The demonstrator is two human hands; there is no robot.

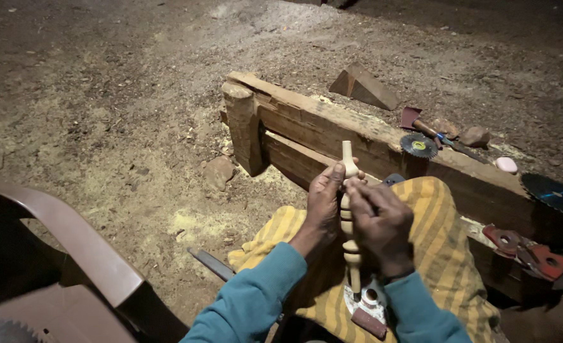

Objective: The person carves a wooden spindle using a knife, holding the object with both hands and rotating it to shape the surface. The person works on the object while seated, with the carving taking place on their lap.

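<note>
- While gripped upright over the yellow striped cloth (421, 209), turned wooden spindle (348, 190) held between both hands, above the lap.
- Left hand (322, 203) wrapped around its upper part, thumb pressed near the top.
- Right hand (383, 225) closed on the middle, fingers (364, 197) curled against the wood.
- Lower end set in a small round fitting (370, 297).
- Beyond, a rough timber beam (332, 127) on the dirt floor (103, 95).
- At the beam's far edge, a small saw blade (418, 145); a larger dark blade (554, 194) near its right end.
- Brown plastic chair (72, 248) at lower left.
</note>
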